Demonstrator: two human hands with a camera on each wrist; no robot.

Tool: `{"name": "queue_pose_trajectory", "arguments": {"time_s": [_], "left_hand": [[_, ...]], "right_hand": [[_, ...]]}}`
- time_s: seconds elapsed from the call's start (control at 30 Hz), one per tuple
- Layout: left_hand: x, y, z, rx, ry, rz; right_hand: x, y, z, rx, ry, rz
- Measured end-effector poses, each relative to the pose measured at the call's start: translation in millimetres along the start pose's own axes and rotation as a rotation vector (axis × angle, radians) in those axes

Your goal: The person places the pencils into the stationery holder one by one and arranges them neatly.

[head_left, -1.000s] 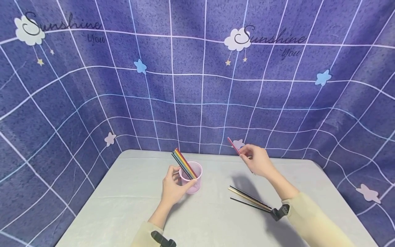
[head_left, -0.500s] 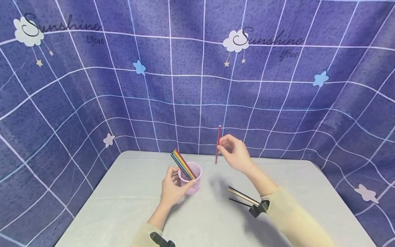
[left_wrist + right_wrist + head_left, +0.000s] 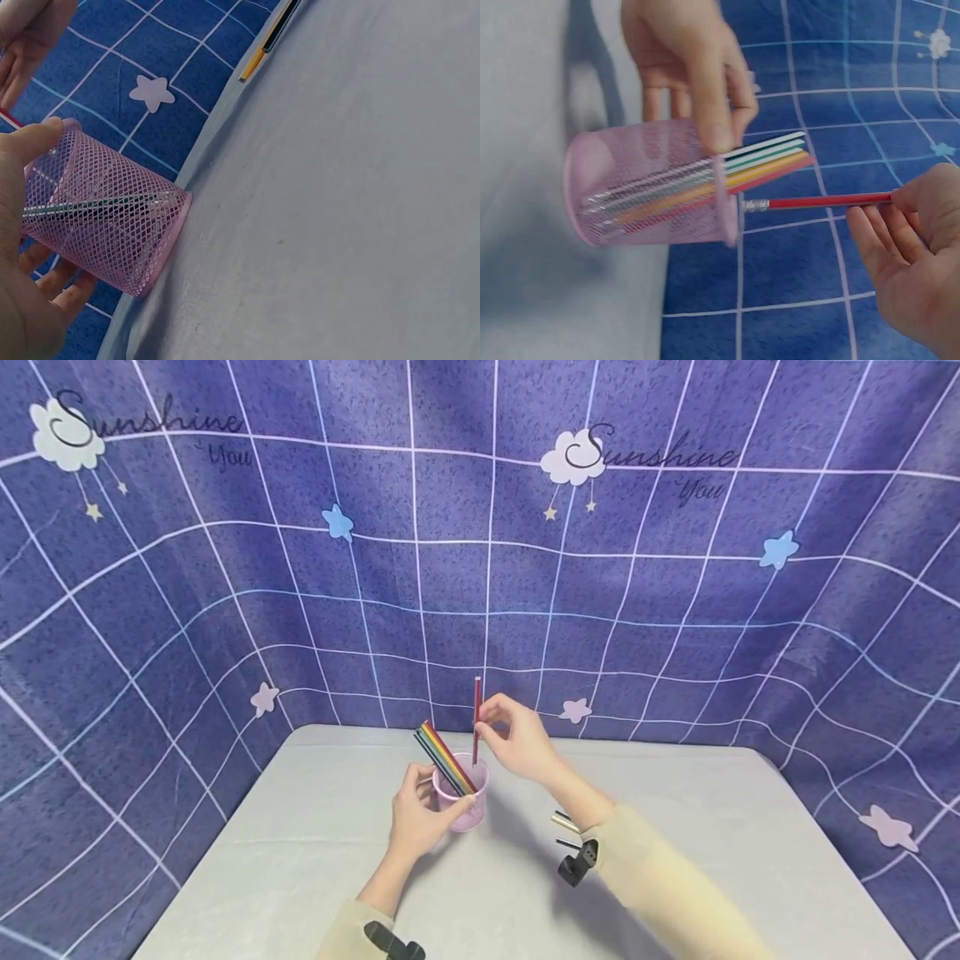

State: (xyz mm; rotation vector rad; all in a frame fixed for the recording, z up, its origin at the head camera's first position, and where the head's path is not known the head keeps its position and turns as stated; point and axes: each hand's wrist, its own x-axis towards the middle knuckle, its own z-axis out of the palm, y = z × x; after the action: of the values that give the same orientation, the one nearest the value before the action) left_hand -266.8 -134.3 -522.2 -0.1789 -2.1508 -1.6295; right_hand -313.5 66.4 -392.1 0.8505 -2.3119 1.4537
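My left hand [image 3: 420, 827] grips a pink mesh pen cup [image 3: 471, 817] on the table, thumb at the rim and fingers around the side. Several pencils [image 3: 769, 163], dark, green, yellow and red among them, lean inside the cup toward the left hand. Over the cup's mouth, my right hand [image 3: 519, 742] pinches a red pencil [image 3: 477, 706] between thumb and fingers, nearly upright. Its silvery lower end is right at the rim in the right wrist view. Through the mesh in the left wrist view, a green pencil [image 3: 97, 204] shows.
More pencils [image 3: 564, 822], black and gold, lie on the pale tablecloth [image 3: 300, 827], partly hidden under the right forearm. A purple-blue curtain [image 3: 480, 568] with grid lines stands behind and along both sides of the table.
My right hand has moved left with the red pencil, from over the right of the table to the cup's mouth. The pencil has turned from slanted to nearly upright. The left hand stays on the cup.
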Motion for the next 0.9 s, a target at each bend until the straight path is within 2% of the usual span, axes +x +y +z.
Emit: {"name": "queue_pose_trajectory", "arguments": {"time_s": [0.33, 0.63, 0.9], "left_hand": [[0.4, -1.1, 0.4, -0.008, -0.003, 0.001], [0.1, -0.5, -0.7, 0.004, -0.014, 0.016], [0.3, 0.2, -1.5, 0.001, -0.019, 0.007]], "right_hand": [[-0.2, 17.9, 31.3, -0.140, -0.100, 0.025], [-5.4, 25.0, 49.3, -0.294, -0.156, -0.066], [-7.3, 24.5, 58.6, -0.362, -0.189, -0.071]]}}
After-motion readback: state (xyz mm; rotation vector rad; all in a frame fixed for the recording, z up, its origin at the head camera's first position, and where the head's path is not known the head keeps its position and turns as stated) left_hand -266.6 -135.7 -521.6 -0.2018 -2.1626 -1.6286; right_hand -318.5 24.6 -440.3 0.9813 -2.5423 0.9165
